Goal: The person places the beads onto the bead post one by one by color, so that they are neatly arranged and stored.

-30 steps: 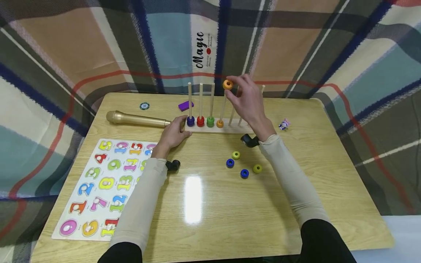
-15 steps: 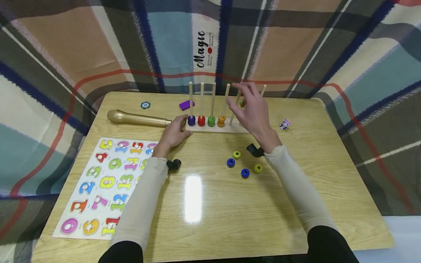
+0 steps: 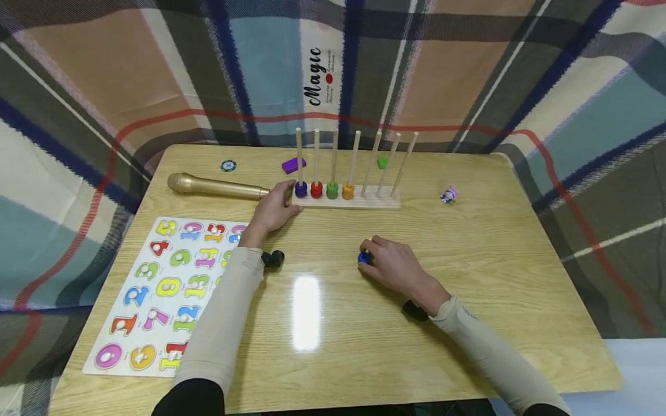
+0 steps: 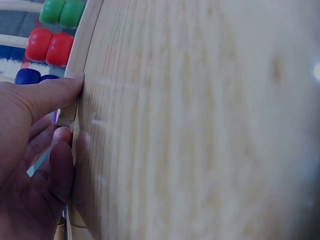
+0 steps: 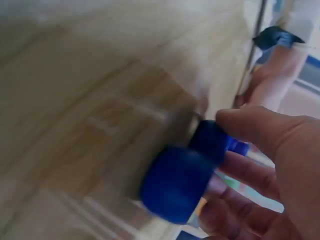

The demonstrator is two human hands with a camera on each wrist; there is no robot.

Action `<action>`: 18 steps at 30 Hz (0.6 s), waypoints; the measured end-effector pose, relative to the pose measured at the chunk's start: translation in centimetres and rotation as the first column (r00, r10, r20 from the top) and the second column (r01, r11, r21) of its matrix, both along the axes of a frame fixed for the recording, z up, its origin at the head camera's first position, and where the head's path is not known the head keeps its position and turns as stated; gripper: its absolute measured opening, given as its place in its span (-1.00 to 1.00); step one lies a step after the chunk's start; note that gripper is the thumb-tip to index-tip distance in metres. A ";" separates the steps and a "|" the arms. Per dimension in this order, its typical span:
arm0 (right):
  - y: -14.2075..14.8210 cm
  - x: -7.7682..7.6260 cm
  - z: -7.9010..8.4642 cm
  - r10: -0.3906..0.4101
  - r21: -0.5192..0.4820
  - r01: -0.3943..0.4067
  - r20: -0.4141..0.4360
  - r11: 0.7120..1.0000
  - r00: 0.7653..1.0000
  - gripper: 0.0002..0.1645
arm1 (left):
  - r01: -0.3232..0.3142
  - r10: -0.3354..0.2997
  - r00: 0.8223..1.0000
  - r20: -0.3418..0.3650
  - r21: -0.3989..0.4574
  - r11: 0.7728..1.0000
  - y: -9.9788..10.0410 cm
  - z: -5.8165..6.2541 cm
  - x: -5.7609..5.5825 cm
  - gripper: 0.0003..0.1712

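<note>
A wooden peg stand (image 3: 377, 203) bears a row of upright pegs. Beads sit low on its left pegs: dark blue (image 3: 300, 189), red (image 3: 316, 190), green (image 3: 332, 190) and orange (image 3: 347, 191). My left hand (image 3: 273, 211) holds the stand's left end, thumb (image 4: 55, 95) along the front edge and fingers behind. On the table in front of the stand, my right hand (image 3: 395, 266) pinches a blue bead (image 5: 209, 141) between thumb and fingers. Another blue bead (image 5: 175, 185) lies close beside it in the right wrist view. The hand hides the yellow-green beads in the head view.
A gold microphone (image 3: 215, 187) lies left of the stand. A number puzzle board (image 3: 117, 277) covers the table's left side. Behind the stand are a purple block (image 3: 292, 165) and a green piece (image 3: 382, 163). A poker chip (image 3: 228, 166) and a small figurine (image 3: 449, 195) lie farther out.
My right hand let the orange bead go down onto the fourth peg. It then came toward me, down to the loose beads, and took hold of a blue one. The left hand stayed put.
</note>
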State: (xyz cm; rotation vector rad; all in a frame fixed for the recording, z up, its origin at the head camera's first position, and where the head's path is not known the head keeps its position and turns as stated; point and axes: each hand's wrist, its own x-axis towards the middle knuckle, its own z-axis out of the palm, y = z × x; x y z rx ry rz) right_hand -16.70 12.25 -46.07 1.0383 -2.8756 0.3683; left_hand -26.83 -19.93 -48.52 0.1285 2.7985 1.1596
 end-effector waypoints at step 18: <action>-0.2 -7.9 11.2 -0.216 -0.645 0.044 -0.190 0.763 0.958 -0.64 | 0.006 -0.006 1.000 -0.017 -0.007 1.000 0.2 -0.1 0.0 -0.13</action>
